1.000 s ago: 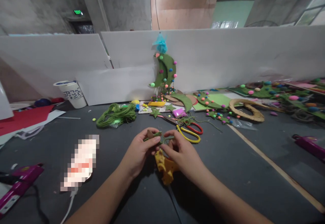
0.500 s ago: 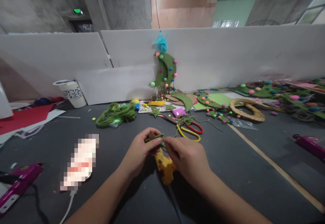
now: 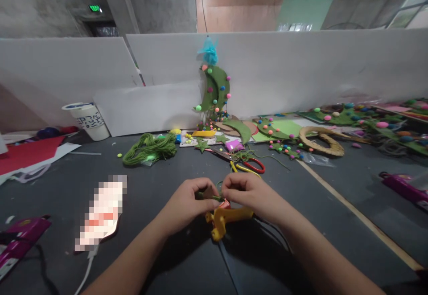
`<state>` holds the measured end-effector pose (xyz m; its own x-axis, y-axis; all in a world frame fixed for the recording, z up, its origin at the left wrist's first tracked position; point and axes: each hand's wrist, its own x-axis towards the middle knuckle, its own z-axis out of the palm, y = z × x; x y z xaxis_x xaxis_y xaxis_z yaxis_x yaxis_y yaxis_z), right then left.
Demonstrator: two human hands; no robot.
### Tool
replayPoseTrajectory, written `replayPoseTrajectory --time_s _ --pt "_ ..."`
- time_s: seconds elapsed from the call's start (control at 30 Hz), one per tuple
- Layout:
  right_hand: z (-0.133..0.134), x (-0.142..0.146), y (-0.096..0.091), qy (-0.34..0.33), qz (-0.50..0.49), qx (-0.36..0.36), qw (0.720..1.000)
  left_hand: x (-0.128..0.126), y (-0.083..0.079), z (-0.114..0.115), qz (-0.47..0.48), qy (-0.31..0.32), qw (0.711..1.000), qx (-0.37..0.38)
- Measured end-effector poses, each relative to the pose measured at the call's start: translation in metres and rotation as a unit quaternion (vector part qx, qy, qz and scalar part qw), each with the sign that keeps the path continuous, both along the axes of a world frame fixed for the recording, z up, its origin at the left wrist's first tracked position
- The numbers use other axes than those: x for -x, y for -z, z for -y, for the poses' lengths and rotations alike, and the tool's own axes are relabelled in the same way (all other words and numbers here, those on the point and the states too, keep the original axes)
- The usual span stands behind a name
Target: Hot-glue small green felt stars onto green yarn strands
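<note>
My left hand (image 3: 190,203) is closed on a small green felt piece (image 3: 207,195), pinched between thumb and fingers; its shape is mostly hidden. Close beside it, my right hand (image 3: 250,194) pinches at the piece's right end, where a thin green yarn (image 3: 219,185) loops up between the hands. Just below the fingertips is a yellow glue gun (image 3: 222,221) with a red nozzle part, its handle pointing right under my right hand. Whether the lower fingers grip that handle is hidden. A clear glue stick (image 3: 229,264) extends from the gun toward me.
Ahead lie scissors (image 3: 245,166) with red and yellow handles, a green yarn skein (image 3: 150,149) and felt stars (image 3: 201,146). A decorated green moon (image 3: 220,85) hangs behind. A phone (image 3: 102,215) with a cable is at left; purple power strips (image 3: 25,241) sit at both sides.
The glue gun has swung round, its handle now pointing right. Both hands have moved slightly, with the right fingertips raised beside the felt piece. The whole view has shifted a little.
</note>
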<state>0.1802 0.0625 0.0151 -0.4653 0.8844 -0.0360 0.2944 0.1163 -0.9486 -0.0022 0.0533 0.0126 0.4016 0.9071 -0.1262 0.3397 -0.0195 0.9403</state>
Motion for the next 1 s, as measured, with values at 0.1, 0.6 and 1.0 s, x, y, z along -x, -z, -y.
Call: replayPoseTrajectory --time_s 0.1,0.6,1.0 --pt "-0.004 -0.002 0.003 -0.016 -0.058 0.068 0.996 -0.001 -0.001 0.002 0.016 0.021 0.999 0.031" --pt "-0.004 0.009 0.022 -0.005 -0.238 0.273 0.932 -0.001 0.007 0.002 0.09 -0.009 0.992 -0.087" --pt "0.005 0.02 0.017 0.111 -0.039 -0.042 0.992 -0.002 0.016 -0.004 0.173 -0.105 0.978 0.045"
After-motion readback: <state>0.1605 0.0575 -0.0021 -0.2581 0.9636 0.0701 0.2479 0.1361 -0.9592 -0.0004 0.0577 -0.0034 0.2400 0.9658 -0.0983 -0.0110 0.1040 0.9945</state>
